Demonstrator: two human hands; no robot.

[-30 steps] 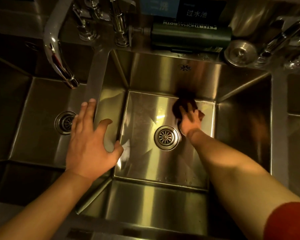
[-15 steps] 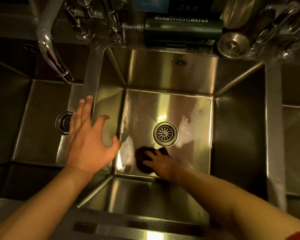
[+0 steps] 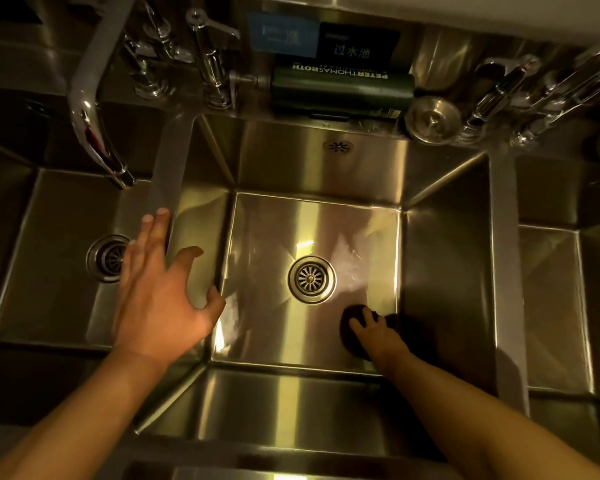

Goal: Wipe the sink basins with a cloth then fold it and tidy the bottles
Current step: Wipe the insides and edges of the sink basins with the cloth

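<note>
Cloth (image 3: 352,332), dark and bunched, lies pressed under right hand (image 3: 374,336); left hand (image 3: 156,299) spread wide.

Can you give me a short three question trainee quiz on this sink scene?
1. True or false: the right hand presses the dark cloth on the middle basin's floor.
2. Where is the cloth relative to the drain? A: on the far side. B: on the near right side. C: covering it.
3. Fill in: the left hand rests on the ____ between two basins.

Key: 1 true. 2 B. 3 divider.
</note>
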